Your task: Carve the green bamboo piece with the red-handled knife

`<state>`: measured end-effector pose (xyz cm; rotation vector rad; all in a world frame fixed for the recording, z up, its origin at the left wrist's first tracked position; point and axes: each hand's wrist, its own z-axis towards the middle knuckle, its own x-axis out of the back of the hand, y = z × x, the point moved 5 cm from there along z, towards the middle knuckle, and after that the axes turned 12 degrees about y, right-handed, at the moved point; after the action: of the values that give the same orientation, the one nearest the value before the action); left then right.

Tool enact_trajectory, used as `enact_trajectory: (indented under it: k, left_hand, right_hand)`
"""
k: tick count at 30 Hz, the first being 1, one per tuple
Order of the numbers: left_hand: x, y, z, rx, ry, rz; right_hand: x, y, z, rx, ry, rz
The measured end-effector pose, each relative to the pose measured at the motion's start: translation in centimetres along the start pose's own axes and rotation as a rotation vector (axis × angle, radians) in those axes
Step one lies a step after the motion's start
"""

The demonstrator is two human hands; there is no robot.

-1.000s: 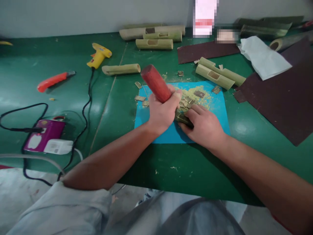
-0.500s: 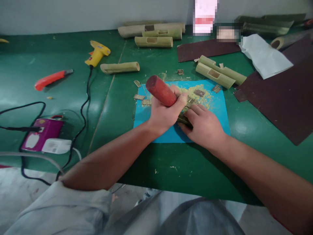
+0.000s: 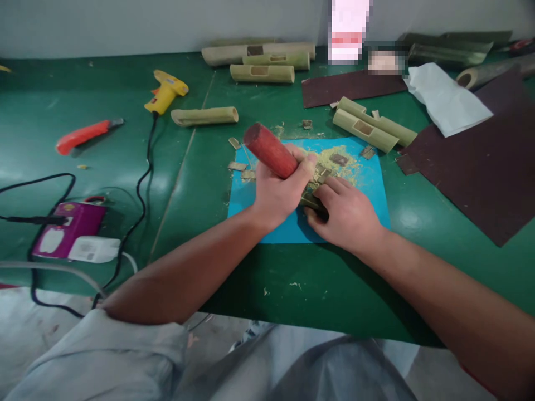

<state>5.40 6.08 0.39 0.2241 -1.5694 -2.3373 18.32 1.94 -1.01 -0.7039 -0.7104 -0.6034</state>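
My left hand (image 3: 279,192) is wrapped round a red wooden handle (image 3: 270,149) that slants up and to the left; the tool's working end is hidden behind my fingers. My right hand (image 3: 349,214) presses down on a short green bamboo piece (image 3: 311,200), fingers curled over it. Both hands meet over a blue mat (image 3: 371,178) strewn with yellow-green bamboo shavings (image 3: 340,161) and small chips.
Green table (image 3: 62,111) holds a yellow glue gun (image 3: 166,92), a red utility knife (image 3: 86,135), a purple device (image 3: 69,230) with cables, several cut bamboo tubes (image 3: 261,73) (image 3: 204,116) (image 3: 368,127), brown sandpaper sheets (image 3: 472,167) and a white cloth (image 3: 445,100).
The red handle dipped lower half a second ago, then rose slightly again. My right hand has stayed on the bamboo piece.
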Motion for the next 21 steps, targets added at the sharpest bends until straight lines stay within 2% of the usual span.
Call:
enact_trajectory:
  k: [4,10,14,19,21]
  left_hand:
    - [-0.05,0.48,-0.16,-0.045,-0.026,-0.019]
    - [0.09,0.81,-0.21,-0.068,-0.035,0.054]
    - [-0.18,0.82,-0.2,-0.093,-0.023,0.007]
    - [-0.04,0.12,-0.29,0.089,0.026,0.004]
    - [0.29,0.02,-0.13,0.086,0.072,-0.04]
  right_hand:
    - [0.09,-0.16,-0.01,0.021,0.021,0.0]
    - [-0.07,-0.08,-0.24,0.002,-0.016,0.0]
    - [-0.16,-0.33,-0.29,0.021,0.002,0.027]
    - [-0.25,-0.28,-0.06,0.048,0.001,0.036]
    - [-0.19,-0.17,0.04,0.039,-0.014,0.02]
